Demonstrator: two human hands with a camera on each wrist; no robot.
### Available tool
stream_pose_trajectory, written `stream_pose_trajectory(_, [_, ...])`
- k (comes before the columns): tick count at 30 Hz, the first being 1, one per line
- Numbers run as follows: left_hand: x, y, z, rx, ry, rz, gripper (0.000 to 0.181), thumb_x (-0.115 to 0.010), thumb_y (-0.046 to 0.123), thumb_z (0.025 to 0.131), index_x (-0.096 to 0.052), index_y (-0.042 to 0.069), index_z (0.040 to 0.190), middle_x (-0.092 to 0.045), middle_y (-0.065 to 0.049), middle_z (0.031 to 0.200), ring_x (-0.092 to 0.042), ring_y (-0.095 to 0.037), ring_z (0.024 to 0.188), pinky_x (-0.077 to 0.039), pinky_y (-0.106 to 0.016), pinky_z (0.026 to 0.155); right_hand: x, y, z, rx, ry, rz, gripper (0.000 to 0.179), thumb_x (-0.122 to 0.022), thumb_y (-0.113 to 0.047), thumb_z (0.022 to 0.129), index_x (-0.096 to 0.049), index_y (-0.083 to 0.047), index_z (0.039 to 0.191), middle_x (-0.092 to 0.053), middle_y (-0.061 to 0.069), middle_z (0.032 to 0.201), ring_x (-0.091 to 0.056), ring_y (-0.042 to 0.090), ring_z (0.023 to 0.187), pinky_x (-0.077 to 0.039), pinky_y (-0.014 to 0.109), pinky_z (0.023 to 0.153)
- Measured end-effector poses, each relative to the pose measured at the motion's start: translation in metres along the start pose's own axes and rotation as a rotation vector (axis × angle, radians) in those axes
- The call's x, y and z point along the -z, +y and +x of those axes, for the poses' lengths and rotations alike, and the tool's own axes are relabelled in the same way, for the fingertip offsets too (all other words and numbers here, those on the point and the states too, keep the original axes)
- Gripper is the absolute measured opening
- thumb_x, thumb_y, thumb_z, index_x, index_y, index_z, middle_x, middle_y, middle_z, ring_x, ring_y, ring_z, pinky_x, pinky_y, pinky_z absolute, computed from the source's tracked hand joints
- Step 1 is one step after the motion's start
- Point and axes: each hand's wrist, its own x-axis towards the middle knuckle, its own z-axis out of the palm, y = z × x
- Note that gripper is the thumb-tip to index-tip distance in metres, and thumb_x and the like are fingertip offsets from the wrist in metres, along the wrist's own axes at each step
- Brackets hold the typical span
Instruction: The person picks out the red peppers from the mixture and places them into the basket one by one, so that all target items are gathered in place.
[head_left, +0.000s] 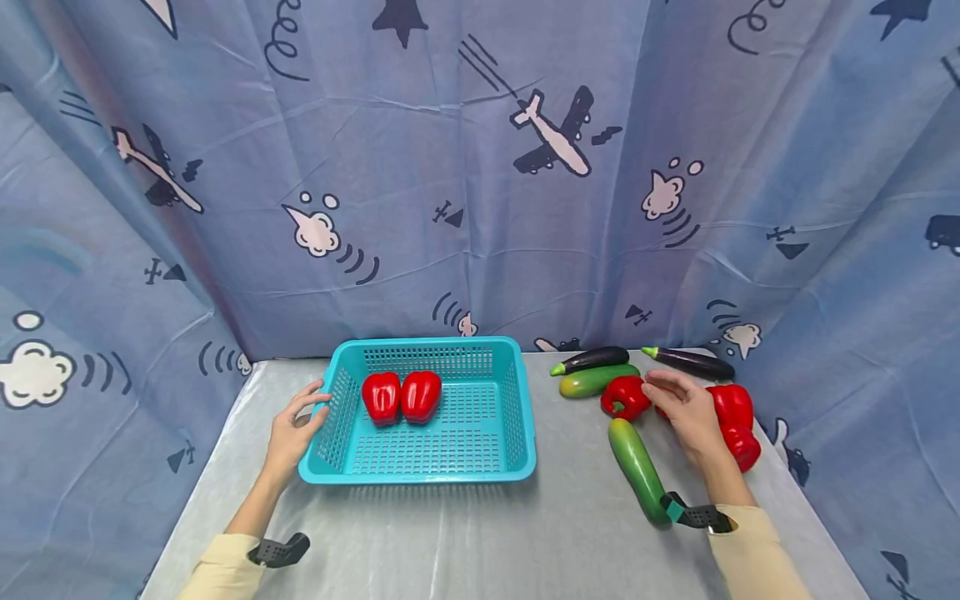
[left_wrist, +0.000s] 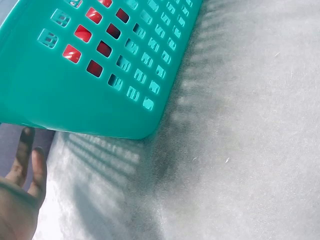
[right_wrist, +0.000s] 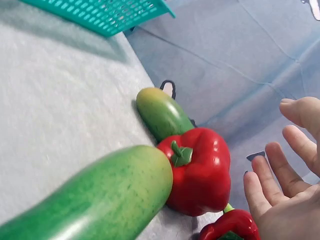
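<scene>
My left hand (head_left: pixel 292 429) has its fingertips at the left rim of a turquoise plastic basket (head_left: pixel 416 479); two fingers show beside its wall in the left wrist view. Two red bell peppers (head_left: pixel 382 400) lie side by side inside the basket. On the right, my right hand (head_left: pixel 686 410) hovers over more red peppers, fingers spread and holding nothing. A red bell pepper (right_wrist: pixel 202 172) with a green stem lies just left of that hand, and another pepper (right_wrist: pixel 232 225) shows partly below the palm. A green cucumber (head_left: pixel 636 467) lies in front of them.
Behind the peppers lie a second cucumber (head_left: pixel 596 381) and two eggplants (head_left: pixel 596 360). More red peppers (head_left: pixel 731 407) sit right of my right hand, near the table's right edge. A blue patterned curtain (head_left: pixel 465 208) hangs behind and around the grey table (head_left: pixel 480 550).
</scene>
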Motion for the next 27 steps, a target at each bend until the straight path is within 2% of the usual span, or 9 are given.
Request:
stream_pose_trajectory(3, [0.000, 0.000, 0.000, -0.001, -0.002, 0.005, 0.028, -0.066, 0.002, 0.099, -0.065, -0.011, 0.123, -0.046, -0.018, 0.151, -0.040, -0.033, 0.139, -0.046, -0.016, 0.088, 0.000, 0.001, 0.004, 0.019, 0.007, -0.035, 0.056, -0.071, -0.035, 0.097, -0.054, -0.004, 0.141, -0.052, 0.020, 0.142, -0.056, 0.017, 0.120, -0.047, 0.013, 0.089])
stream_pose_trajectory(8, [0.000, 0.000, 0.000, -0.002, -0.010, 0.008, 0.028, -0.066, 0.002, 0.099, -0.065, -0.011, 0.123, -0.046, -0.018, 0.152, -0.038, -0.034, 0.141, -0.045, -0.015, 0.089, 0.000, 0.004, 0.008, 0.013, -0.026, -0.097, 0.074, -0.073, -0.040, 0.095, -0.043, 0.000, 0.150, -0.042, 0.023, 0.152, -0.039, 0.040, 0.139, -0.041, 0.012, 0.095])
stream_pose_trajectory(11, [0.001, -0.001, 0.000, -0.011, -0.013, 0.001, 0.027, -0.066, 0.001, 0.099, -0.065, -0.011, 0.123, -0.045, -0.020, 0.151, -0.037, -0.036, 0.141, -0.045, -0.015, 0.088, -0.002, 0.005, 0.010, 0.003, -0.046, -0.126, 0.079, -0.074, -0.040, 0.094, -0.038, -0.001, 0.153, -0.038, 0.023, 0.155, -0.034, 0.042, 0.143, -0.037, 0.018, 0.102])
stream_pose_trajectory(15, [0.001, -0.002, 0.000, -0.014, -0.012, -0.003, 0.027, -0.066, 0.001, 0.099, -0.065, -0.011, 0.123, -0.045, -0.021, 0.151, -0.037, -0.036, 0.141, -0.045, -0.016, 0.088, -0.006, 0.006, 0.012, -0.011, -0.058, -0.145, 0.083, -0.075, -0.037, 0.094, -0.033, 0.000, 0.156, -0.034, 0.024, 0.157, -0.030, 0.043, 0.145, -0.031, 0.037, 0.111])
stream_pose_trajectory(18, [0.001, -0.003, -0.001, -0.010, -0.013, 0.000, 0.028, -0.066, 0.002, 0.099, -0.065, -0.011, 0.124, -0.044, -0.022, 0.151, -0.038, -0.035, 0.141, -0.046, -0.017, 0.087, -0.009, 0.007, 0.014, -0.024, -0.065, -0.149, 0.087, -0.076, -0.037, 0.093, -0.030, 0.000, 0.157, -0.032, 0.025, 0.159, -0.028, 0.043, 0.145, -0.028, 0.051, 0.112])
stream_pose_trajectory(27, [0.001, -0.002, 0.000, -0.008, -0.013, 0.001, 0.028, -0.066, 0.002, 0.099, -0.065, -0.011, 0.124, -0.043, -0.023, 0.152, -0.037, -0.035, 0.141, -0.045, -0.017, 0.088, -0.016, 0.007, 0.019, -0.031, -0.070, -0.181, 0.092, -0.078, -0.039, 0.092, -0.028, 0.001, 0.158, -0.028, 0.026, 0.160, -0.023, 0.044, 0.147, -0.026, 0.055, 0.113])
